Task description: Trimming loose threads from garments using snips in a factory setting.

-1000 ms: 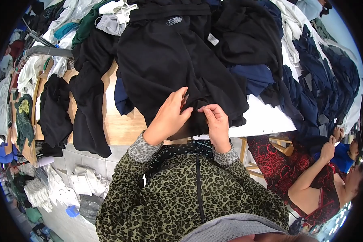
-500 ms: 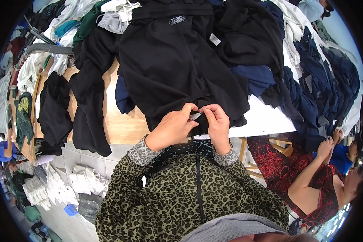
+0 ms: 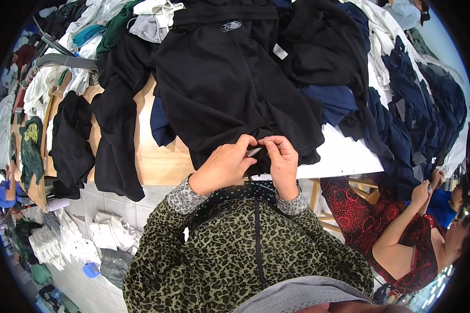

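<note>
Black trousers (image 3: 214, 78) lie spread on the table in front of me, waistband at the far end and the near end gathered at my hands. My left hand (image 3: 222, 163) is closed, and a small pointed metal blade (image 3: 253, 152), like that of thread snips, sticks out between its thumb and forefinger. Its handle is hidden in the palm. Thumb and forefinger of my right hand (image 3: 283, 163) pinch the edge of the black cloth just beside the blade. The fingertips of both hands nearly meet there.
More black garments (image 3: 115, 135) hang over the table's near edge at left. Navy garments (image 3: 331, 104) lie under the black pile at right. A grey hose (image 3: 68, 61) crosses the left side. White bundles (image 3: 112, 232) lie on the floor. A seated co-worker (image 3: 407, 235) works at right.
My hands stay at the same spot on the cloth, with only a slight shift of the fingers and blade. The co-worker's hands at right have moved a little.
</note>
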Motion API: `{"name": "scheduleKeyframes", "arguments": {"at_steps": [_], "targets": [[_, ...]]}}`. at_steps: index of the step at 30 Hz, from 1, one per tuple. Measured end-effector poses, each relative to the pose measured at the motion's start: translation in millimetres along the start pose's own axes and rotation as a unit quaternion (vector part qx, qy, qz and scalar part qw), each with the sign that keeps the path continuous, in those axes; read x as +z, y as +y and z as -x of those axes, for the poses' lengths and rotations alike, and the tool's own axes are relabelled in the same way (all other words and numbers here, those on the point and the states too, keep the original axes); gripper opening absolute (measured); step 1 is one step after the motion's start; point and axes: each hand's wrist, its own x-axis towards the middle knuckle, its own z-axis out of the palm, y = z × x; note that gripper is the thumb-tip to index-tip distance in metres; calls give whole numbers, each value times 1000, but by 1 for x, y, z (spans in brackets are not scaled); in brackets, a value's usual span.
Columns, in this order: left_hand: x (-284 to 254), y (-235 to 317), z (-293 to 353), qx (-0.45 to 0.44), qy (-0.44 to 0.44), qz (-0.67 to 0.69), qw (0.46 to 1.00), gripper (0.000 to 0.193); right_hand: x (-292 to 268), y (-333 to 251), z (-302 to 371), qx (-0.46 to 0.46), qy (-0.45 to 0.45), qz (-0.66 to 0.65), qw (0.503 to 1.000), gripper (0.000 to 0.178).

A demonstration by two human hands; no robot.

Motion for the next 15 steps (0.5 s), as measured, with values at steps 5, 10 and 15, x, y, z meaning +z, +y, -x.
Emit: {"name": "scheduleKeyframes", "arguments": {"at_steps": [5, 10, 15], "targets": [[9, -16, 10, -94, 58, 101, 989, 52, 2, 1, 3, 162, 54, -308, 936, 8], [44, -27, 17, -220, 129, 453, 854, 58, 13, 19, 13, 227, 55, -362, 902, 35], [49, -27, 14, -174, 170, 511, 825, 40, 18, 9, 15, 257, 121, -359, 889, 40]]}}
